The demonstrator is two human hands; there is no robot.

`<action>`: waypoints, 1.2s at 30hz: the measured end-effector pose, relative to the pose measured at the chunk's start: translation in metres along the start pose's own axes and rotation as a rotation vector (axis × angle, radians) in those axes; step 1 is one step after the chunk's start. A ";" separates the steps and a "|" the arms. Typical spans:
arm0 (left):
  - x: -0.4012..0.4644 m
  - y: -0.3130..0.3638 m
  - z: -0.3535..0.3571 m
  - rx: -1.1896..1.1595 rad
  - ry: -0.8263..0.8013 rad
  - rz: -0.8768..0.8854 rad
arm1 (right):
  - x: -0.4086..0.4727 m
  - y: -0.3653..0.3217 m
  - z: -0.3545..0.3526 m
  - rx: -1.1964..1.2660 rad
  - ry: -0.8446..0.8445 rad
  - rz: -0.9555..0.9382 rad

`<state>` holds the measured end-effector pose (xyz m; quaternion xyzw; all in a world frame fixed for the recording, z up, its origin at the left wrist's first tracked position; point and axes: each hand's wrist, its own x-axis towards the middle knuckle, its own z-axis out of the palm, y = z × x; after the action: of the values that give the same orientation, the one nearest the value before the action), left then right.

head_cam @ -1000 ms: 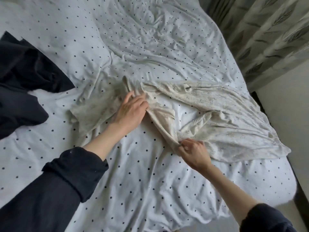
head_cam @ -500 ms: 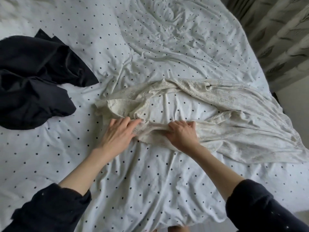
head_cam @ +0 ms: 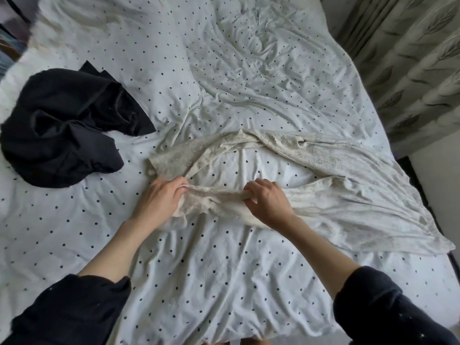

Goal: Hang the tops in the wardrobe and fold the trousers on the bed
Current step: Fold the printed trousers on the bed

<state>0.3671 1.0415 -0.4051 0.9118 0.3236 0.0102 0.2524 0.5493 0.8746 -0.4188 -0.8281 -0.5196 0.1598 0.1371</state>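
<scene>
Only the head view to go on here. I'm looking down at the bed (head_cam: 224, 282), white sheet with black dots, rumpled all over. The cream trousers (head_cam: 336, 195) lie across the middle and run off toward 3 o'clock, one leg looping up toward 12, the other along the near side. Left hand (head_cam: 159, 202) has its fingers curled into the bunched cloth at the near leg's end, and the right hand (head_cam: 267, 202) pinches the same strip just beside it. I can't make out the faint print on the fabric. A dark garment (head_cam: 62, 125) sits crumpled at 10 o'clock, can't tell what kind. Patterned curtain (head_cam: 410, 70) hangs at 2 o'clock. Both dark sleeves (head_cam: 74, 312) get cut off by the bottom edge.
</scene>
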 end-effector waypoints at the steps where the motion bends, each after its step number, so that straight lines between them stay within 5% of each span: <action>1: -0.002 0.001 -0.010 -0.046 -0.039 -0.038 | 0.002 -0.003 -0.010 0.055 0.004 0.009; 4: -0.003 -0.003 -0.036 -0.120 -0.201 -0.142 | 0.010 -0.009 -0.038 0.190 -0.110 0.048; 9: -0.018 -0.017 -0.055 -0.122 -0.739 -0.269 | 0.016 -0.026 -0.052 0.168 -0.716 0.038; 11: -0.027 -0.029 -0.054 -0.086 -0.861 -0.297 | 0.021 -0.033 -0.042 0.078 -0.825 0.023; 16: -0.036 -0.073 -0.032 -0.030 -0.603 -0.402 | 0.035 -0.038 -0.005 -0.001 -0.635 0.071; 21: -0.034 -0.107 -0.005 -0.272 -0.212 -0.504 | 0.055 -0.040 0.027 -0.026 -0.478 0.089; 25: -0.024 -0.127 0.016 0.019 -0.064 -0.608 | 0.064 -0.038 0.041 0.108 -0.406 0.094; 28: -0.007 -0.130 0.023 0.054 0.058 -0.540 | 0.074 -0.036 0.045 0.005 -0.128 0.033; 31: 0.021 -0.114 0.027 -0.219 0.063 -0.430 | 0.095 -0.034 0.041 -0.155 0.098 -0.008; 34: 0.037 -0.083 0.041 -0.110 -0.105 -0.227 | 0.115 -0.032 0.037 -0.386 -0.046 -0.076; 36: 0.040 -0.070 0.048 0.106 -0.015 -0.138 | 0.125 -0.030 0.037 -0.450 -0.125 -0.098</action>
<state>0.3665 1.0898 -0.4857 0.8994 0.3841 -0.0310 0.2065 0.5612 1.0021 -0.4561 -0.8001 -0.5891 0.0841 -0.0760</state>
